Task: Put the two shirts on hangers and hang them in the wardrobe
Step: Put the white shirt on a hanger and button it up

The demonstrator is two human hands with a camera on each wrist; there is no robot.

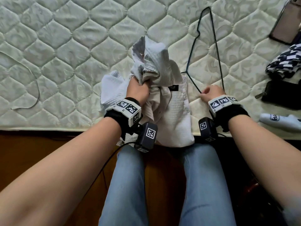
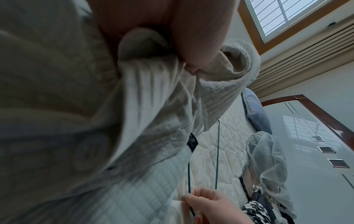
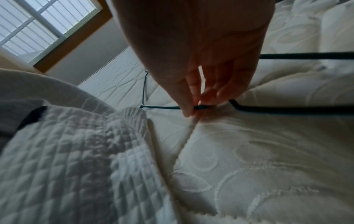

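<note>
A crumpled white textured shirt lies at the mattress's near edge, its hem hanging over the side. My left hand grips a bunch of its fabric near the collar. A thin dark wire hanger lies flat on the mattress to the right of the shirt. My right hand pinches the hanger's near corner between thumb and fingers. A black-and-white checked garment sits bunched at the right edge.
The quilted mattress fills the far view, with a thin cord on its left. A dark pouch, a second dark hanger and a white sock lie at the right. A wooden bed frame runs below; my knees face it.
</note>
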